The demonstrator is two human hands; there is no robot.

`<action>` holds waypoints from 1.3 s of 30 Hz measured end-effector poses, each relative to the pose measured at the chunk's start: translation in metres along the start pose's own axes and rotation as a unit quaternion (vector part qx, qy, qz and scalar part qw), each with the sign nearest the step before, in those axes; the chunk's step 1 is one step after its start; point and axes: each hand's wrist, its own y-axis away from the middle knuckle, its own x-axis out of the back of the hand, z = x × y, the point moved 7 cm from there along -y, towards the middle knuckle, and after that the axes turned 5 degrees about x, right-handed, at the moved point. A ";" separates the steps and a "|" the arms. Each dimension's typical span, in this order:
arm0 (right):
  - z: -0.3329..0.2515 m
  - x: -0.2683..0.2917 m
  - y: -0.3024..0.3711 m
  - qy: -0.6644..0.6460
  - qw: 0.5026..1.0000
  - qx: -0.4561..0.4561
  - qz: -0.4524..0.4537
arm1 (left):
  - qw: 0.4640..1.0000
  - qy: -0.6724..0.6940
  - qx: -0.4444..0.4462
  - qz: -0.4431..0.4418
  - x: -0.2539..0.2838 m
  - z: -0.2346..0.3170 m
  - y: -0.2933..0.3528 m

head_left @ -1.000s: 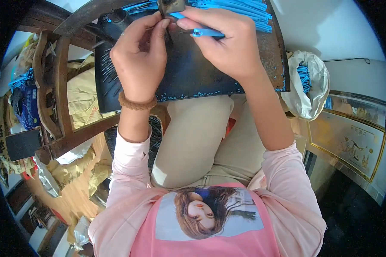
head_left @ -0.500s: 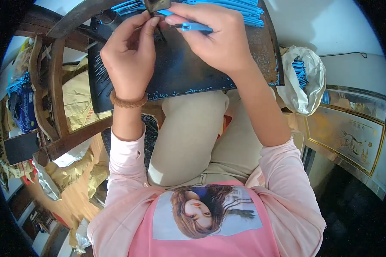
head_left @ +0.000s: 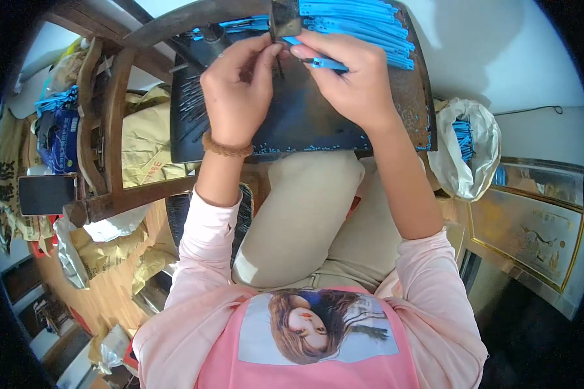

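Note:
My left hand (head_left: 237,94) is raised over the dark work tray, thumb and fingers pinched together beside a dark metal block (head_left: 285,18). A thin dark rod (head_left: 280,69) shows just below those fingertips; what exactly they grip is hidden. My right hand (head_left: 358,83) closes round a slim blue plastic strip (head_left: 329,64) with a dark tip, which sticks out under the fingers. Another blue piece (head_left: 292,41) lies between its fingertips and the metal block. The fingertips of both hands almost meet below the block.
Many blue strips (head_left: 363,32) are piled at the tray's (head_left: 344,139) far side. Thin dark rods (head_left: 191,100) lie along its left. A white bag (head_left: 486,155) with blue strips stands at right. A wooden frame (head_left: 113,129) and brown paper sacks (head_left: 152,146) are at left.
The whole view has shifted, so tray and hands appear farther right and slightly lower. Both hands keep nearly the same grip beside the metal block.

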 end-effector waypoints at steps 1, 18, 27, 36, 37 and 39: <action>0.001 0.000 0.000 0.000 1.000 -0.011 -0.005 | 1.000 -0.001 -0.004 0.003 0.001 0.001 0.000; 0.005 0.004 -0.008 -0.015 0.997 -0.051 -0.048 | 0.998 0.053 0.013 -0.018 -0.001 0.001 -0.002; 0.007 0.006 -0.013 0.001 0.996 -0.048 -0.081 | 0.998 0.059 0.009 -0.033 0.000 0.003 -0.003; 0.004 0.006 -0.011 0.010 0.998 -0.020 -0.057 | 0.996 0.079 0.005 -0.044 -0.002 -0.001 -0.004; 0.005 0.005 -0.011 0.007 0.998 -0.026 -0.061 | 0.996 0.079 0.004 -0.045 -0.002 -0.001 -0.004; 0.007 0.006 -0.011 0.003 0.997 -0.033 -0.066 | 0.997 0.065 0.012 -0.047 -0.001 0.000 -0.003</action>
